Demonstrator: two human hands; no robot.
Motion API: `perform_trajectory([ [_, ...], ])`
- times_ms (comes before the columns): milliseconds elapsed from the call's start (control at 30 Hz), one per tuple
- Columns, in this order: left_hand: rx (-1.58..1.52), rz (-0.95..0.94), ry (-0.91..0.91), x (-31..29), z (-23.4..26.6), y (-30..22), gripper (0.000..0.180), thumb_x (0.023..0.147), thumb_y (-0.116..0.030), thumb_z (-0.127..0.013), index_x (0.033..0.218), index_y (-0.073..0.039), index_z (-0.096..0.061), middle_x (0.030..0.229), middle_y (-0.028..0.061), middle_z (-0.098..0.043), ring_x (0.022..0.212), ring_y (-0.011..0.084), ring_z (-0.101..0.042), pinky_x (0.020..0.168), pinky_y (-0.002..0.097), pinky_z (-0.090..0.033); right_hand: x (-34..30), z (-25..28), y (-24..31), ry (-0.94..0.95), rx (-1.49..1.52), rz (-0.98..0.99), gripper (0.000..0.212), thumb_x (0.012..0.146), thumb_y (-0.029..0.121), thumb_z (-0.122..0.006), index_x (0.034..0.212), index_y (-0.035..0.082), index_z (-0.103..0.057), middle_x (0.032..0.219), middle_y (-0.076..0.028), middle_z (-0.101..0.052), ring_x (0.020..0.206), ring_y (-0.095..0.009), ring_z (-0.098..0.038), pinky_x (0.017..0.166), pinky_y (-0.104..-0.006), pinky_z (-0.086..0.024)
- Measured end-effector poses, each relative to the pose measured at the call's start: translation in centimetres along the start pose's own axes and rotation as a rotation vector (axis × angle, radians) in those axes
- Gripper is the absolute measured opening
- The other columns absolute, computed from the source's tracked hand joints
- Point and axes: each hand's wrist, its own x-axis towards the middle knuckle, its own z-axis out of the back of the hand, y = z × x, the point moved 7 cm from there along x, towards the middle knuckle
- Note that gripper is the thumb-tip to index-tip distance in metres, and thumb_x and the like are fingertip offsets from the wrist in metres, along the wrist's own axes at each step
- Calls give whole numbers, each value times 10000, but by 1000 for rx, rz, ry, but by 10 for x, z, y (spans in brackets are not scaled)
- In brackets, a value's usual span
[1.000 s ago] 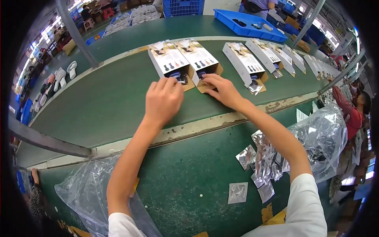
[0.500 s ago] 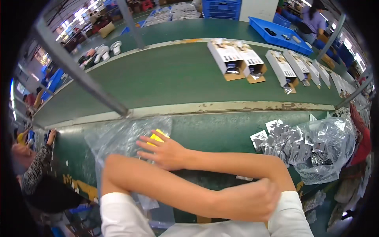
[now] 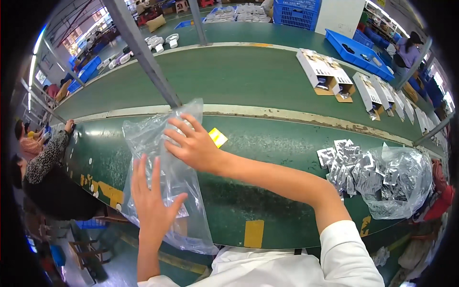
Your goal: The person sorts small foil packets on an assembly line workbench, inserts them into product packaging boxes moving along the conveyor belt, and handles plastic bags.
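Note:
A large clear plastic bag (image 3: 186, 191) lies crumpled on the green worktable, its lower end hanging past the near edge. My right hand (image 3: 193, 146) rests over the upper part of the bag, fingers spread. Lower and to the left, my left hand (image 3: 155, 203) is over the bag too, fingers stretched out and thumb apart. Neither hand grips anything. A small yellow card or label (image 3: 218, 137) lies on the table just right of my right hand. Through the bag shows a whitish patch, too blurred to name.
Right on the table, several silver sachets (image 3: 349, 165) spill from another clear bag (image 3: 406, 177). Beyond a raised ledge, open boxes (image 3: 327, 74) stand on a green conveyor belt (image 3: 229, 76). A metal post (image 3: 148, 62) rises behind the bag. A co-worker (image 3: 48, 162) is at the left.
My left hand has swung from beside my right elbow over to the bag and opened. My right hand has uncovered the yellow card. The view has shifted left.

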Motion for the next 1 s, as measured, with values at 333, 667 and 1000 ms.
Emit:
perform_trajectory([
  [333, 329, 579, 348, -148, -119, 320, 650, 1059, -518, -408, 1538, -79, -439, 1712, 113, -173, 1579, 364, -127, 1213, 649, -130, 65, -60, 24, 135, 267, -246, 622, 829, 199, -743, 1418, 119, -560, 1622, -152, -366, 1535, -372, -275, 1232, -565, -238],
  [667, 445, 841, 303, -98, -171, 602, 645, 1031, -632, -348, 1575, -290, -404, 1704, 122, -201, 1549, 415, -199, 1134, 773, -172, 11, -158, 63, 361, 391, -377, 605, 968, 401, -606, 1479, 91, -508, 1593, -208, -388, 1499, -353, -329, 1251, -495, -220],
  [1000, 547, 941, 302, -77, -198, 651, 507, 1060, -515, -345, 1551, -403, -401, 1708, 80, -209, 1529, 415, -244, 1060, 820, -252, -20, -156, 55, 488, 502, -420, 713, 952, 391, -610, 1542, 45, -409, 1651, -207, -284, 1545, -346, -240, 1278, -494, -151],
])
